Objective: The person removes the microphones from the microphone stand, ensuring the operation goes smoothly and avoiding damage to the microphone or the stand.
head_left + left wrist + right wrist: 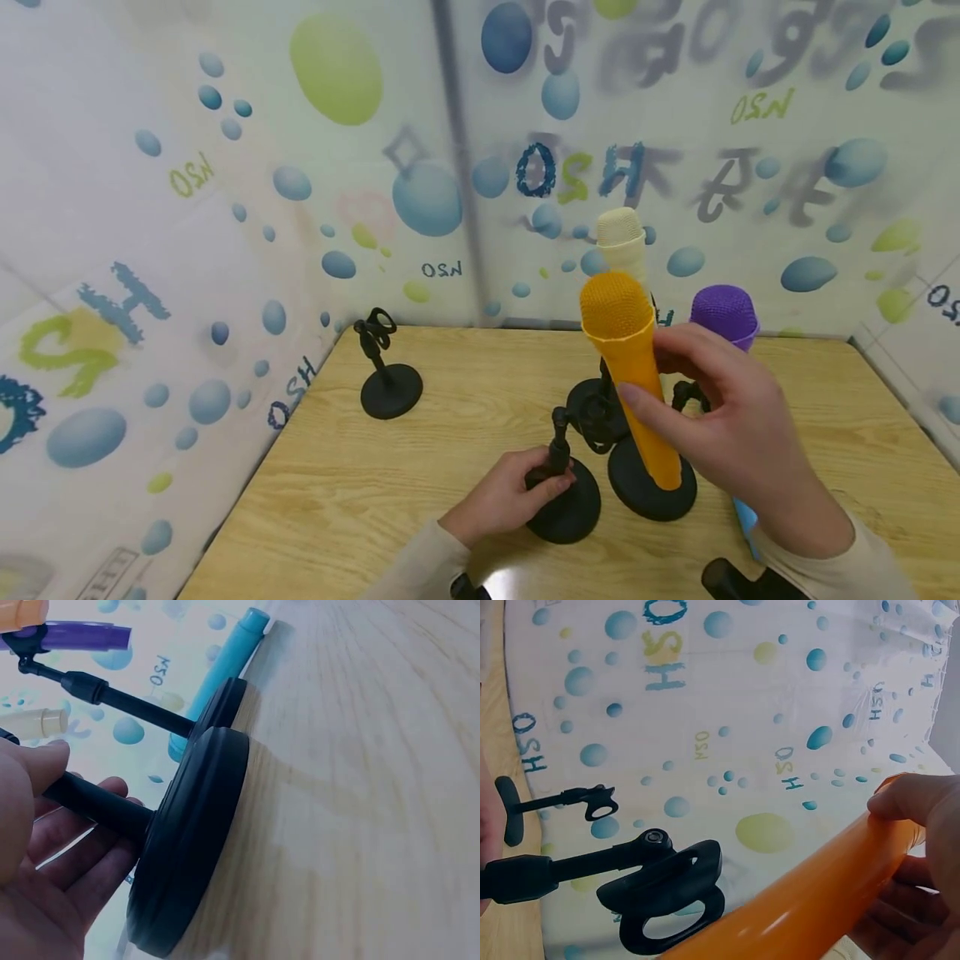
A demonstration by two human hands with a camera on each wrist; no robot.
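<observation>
My left hand (pixel 510 497) holds a black desktop microphone stand (pixel 576 510) low on its stem, thumb in front and fingers behind. Its round base (pixel 191 840) rests on the table in the left wrist view. With thumb and fingers, my right hand (pixel 738 421) grips an orange microphone (pixel 637 367) around its body, its mesh head up. In the right wrist view, the stand's ring clip (pixel 664 889) appears beside the microphone's lower handle (pixel 795 892); whether they touch, I cannot tell. The microphone partly hides another black base (pixel 637 492) behind it.
A cream microphone (pixel 621 233) stands upright at the back, and a purple microphone (pixel 724 312) is partly behind my right hand. A blue microphone (pixel 225 671) is on the table at the right. One stand with a bare clip (pixel 390 390) is at the back left, by the patterned cloth wall (pixel 300 250).
</observation>
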